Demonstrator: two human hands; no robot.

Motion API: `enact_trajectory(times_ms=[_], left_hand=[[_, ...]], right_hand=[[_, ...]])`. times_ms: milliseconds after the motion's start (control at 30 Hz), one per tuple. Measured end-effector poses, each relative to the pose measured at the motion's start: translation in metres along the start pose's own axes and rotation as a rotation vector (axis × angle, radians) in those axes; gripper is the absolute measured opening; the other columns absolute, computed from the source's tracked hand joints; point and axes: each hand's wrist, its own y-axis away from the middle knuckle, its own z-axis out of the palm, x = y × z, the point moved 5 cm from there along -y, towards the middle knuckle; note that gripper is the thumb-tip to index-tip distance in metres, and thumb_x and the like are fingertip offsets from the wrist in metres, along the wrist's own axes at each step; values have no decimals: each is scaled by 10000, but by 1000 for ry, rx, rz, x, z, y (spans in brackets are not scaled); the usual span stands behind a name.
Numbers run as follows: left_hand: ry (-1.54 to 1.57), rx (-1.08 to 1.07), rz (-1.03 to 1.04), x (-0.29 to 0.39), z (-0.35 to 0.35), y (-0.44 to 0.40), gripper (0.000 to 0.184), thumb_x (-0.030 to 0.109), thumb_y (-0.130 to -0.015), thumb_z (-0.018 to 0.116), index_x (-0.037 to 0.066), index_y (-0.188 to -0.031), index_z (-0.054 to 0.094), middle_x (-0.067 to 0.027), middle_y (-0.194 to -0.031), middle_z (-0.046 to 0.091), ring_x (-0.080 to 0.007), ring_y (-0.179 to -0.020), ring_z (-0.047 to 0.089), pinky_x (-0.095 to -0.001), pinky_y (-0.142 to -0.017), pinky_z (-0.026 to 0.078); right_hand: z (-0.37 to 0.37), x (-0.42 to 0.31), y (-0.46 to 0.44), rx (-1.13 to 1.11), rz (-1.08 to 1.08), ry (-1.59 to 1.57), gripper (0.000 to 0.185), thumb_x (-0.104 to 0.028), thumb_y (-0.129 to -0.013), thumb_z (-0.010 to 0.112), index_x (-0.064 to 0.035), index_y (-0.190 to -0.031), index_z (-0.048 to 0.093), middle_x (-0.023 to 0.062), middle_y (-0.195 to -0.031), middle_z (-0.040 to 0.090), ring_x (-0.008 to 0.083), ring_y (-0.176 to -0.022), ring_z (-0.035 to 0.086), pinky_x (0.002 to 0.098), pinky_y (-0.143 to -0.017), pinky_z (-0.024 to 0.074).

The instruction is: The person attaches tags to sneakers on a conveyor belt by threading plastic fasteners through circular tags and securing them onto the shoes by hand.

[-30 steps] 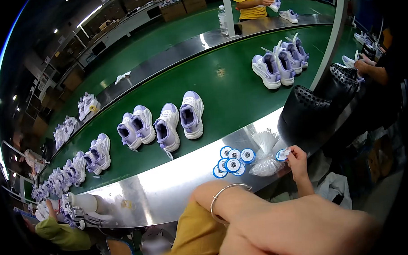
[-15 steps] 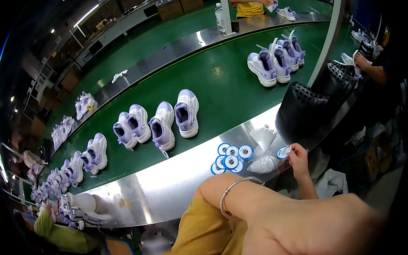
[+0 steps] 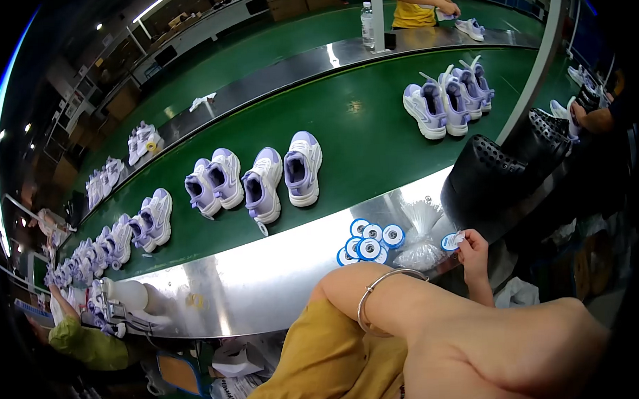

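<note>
My right hand point(image 3: 474, 252) pinches a round blue-rimmed white tag point(image 3: 450, 243) above the metal table's edge. Just left of it lies a clear plastic bag of thin plastic fasteners point(image 3: 417, 247). Beside that bag is a heap of several blue-rimmed white discs with dark centres point(image 3: 369, 249). Close to the camera, my left hand point(image 3: 493, 345) fills the lower right, with a silver bangle at the wrist; its fingers are out of sight. My bent left elbow and a mustard-yellow garment point(image 3: 307, 355) show left of it.
Lilac-and-white sneakers point(image 3: 263, 186) stand along the green belt point(image 3: 345, 128), with a cluster of them point(image 3: 446, 103) farther right. Black perforated shoe-shaped blocks point(image 3: 480, 173) border the table at right. A white post point(image 3: 540, 65) rises behind. Co-workers sit left, right and across.
The view has shifted slightly, moving the belt and table rightward in the picture. My right hand still pinches the tag. Across the belt, the person in yellow has changed hand position.
</note>
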Motion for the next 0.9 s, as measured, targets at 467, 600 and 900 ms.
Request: enact_trajectory(times_ms=[467,600,900], left_hand=[[-56,-48,114,35,-13,7,758,563,-909,251,-130,-1086,500,-276,-1013,571,-379,-929,571,-430,-813,455],[-84,-19,157,47,-26,11,793,580,-905,243,-145,-1098,500,-292,-1024,570,-391,-940,574,-438,-820,454],[-662,493,370,79,-30,67,635,470,-952,259,-86,-977,565,-221,-757,624,-331,-655,628,-404,-561,518]], right_hand=[[-1,-1,-4,-17,5,-18,42,-22,-829,517,-37,-809,551,-31,-625,503,7,-477,374,164,-407,234],[-2,-8,-6,26,-23,-46,59,-18,-823,510,-39,-783,548,-22,-591,493,26,-425,369,174,-378,243],[-5,22,-18,28,-115,155,63,-36,-808,535,16,-826,566,43,-678,573,81,-613,528,243,-528,434]])
